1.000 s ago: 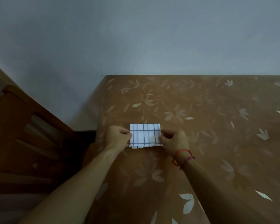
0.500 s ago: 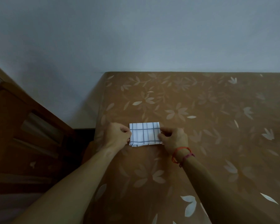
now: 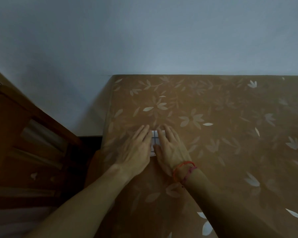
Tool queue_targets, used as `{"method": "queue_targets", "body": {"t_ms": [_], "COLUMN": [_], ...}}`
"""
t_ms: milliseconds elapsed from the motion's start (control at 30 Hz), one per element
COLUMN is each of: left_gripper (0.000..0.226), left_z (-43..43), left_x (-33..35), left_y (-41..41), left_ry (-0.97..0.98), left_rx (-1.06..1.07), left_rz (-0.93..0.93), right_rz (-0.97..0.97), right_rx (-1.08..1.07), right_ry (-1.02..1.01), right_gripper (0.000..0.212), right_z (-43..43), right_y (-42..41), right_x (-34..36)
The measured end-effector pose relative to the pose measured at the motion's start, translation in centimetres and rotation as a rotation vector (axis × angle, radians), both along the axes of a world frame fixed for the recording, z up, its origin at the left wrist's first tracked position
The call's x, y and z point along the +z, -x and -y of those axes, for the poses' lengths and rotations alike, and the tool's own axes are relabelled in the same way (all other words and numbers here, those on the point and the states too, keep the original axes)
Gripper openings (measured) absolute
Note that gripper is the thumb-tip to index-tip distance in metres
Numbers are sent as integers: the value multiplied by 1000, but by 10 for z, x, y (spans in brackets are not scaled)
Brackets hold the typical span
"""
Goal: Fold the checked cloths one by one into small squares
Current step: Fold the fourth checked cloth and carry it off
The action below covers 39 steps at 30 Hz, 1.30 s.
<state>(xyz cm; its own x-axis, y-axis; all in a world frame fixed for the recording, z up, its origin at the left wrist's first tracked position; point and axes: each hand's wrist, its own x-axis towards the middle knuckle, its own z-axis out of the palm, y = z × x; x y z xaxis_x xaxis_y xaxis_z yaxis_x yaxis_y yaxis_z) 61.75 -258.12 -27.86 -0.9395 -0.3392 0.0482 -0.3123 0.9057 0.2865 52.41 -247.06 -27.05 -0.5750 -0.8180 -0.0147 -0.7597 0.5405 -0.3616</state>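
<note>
A small folded white cloth with dark checks (image 3: 154,140) lies on the brown flowered table cover (image 3: 213,134), near the table's left edge. Both my hands lie flat on top of it, fingers stretched out and pointing away from me. My left hand (image 3: 138,148) covers its left part, my right hand (image 3: 171,148) covers its right part. Only a narrow strip of cloth shows between them, plus a bit by my right thumb. A red string band sits on my right wrist.
A pale wall rises right behind the table's far edge. A dark wooden piece of furniture (image 3: 24,143) stands to the left of the table, with a narrow gap of floor between. No other cloths are in view.
Earlier both hands pinched the side edges of a wider folded cloth. Now the cloth is narrower and both hands lie flat on it, close together, fingers extended.
</note>
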Motion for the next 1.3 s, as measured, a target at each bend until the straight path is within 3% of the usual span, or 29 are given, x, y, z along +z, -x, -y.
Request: {"method": "queue_targets", "body": {"t_ms": [333,633,900,1033,1300], "left_gripper": [64,71,76,71,79], "left_z": [9,8,7,6,11], "left_x": [-10,-11,-15,-19,-20], "left_y": [3,-3,-6,-6,-9], "left_ry": [77,-13,-69,19,23], "left_rx": [-49,-63,-87,-78,-104], "left_rz": [108,140,95,96,137], "right_rz": [-48,-40,-36,-102,-149], "right_rx": [112,188,289,302,213], "right_ry": [-67,-71,-95,-124,-299], "right_gripper": [64,81,73,71,71], "right_z": [9,14,9,5,-26], "right_y": [5,13,12,14,43], "right_x": [-22,-22,-26,-29,-21]}}
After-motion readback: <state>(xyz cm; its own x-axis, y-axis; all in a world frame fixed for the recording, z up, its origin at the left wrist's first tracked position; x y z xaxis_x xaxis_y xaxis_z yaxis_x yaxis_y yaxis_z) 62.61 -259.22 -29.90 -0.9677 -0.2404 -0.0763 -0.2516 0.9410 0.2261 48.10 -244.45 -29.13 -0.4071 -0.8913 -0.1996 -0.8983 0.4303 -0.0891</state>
